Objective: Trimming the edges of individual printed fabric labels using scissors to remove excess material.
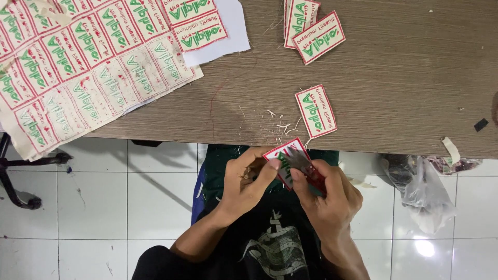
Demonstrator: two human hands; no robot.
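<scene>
**Small embroidered patch, pinched at the table edge**

Held just below the near edge of the wooden table, over the lap: one rectangular embroidered patch, cream with a red border and green stitching. Left hand pinching its lower left side, thumb on the face, fingers curled behind. Right hand closed around small red-handled scissors, blades lying across the patch's right half.

Likely very light, thin and flexible yet stiffened by dense stitching; bends rather than drapes. Not fragile, though border threads could fray if nicked. Slightly textured, so little risk of slipping. Best taken by thumb and forefinger near an edge, away from the side being trimmed, close enough to keep the margin taut.

On the table: a loose cut patch near the edge, two more patches further back, an uncut sheet of patches at far left, thread clippings between. Crumpled clear plastic bag hanging at right.
</scene>
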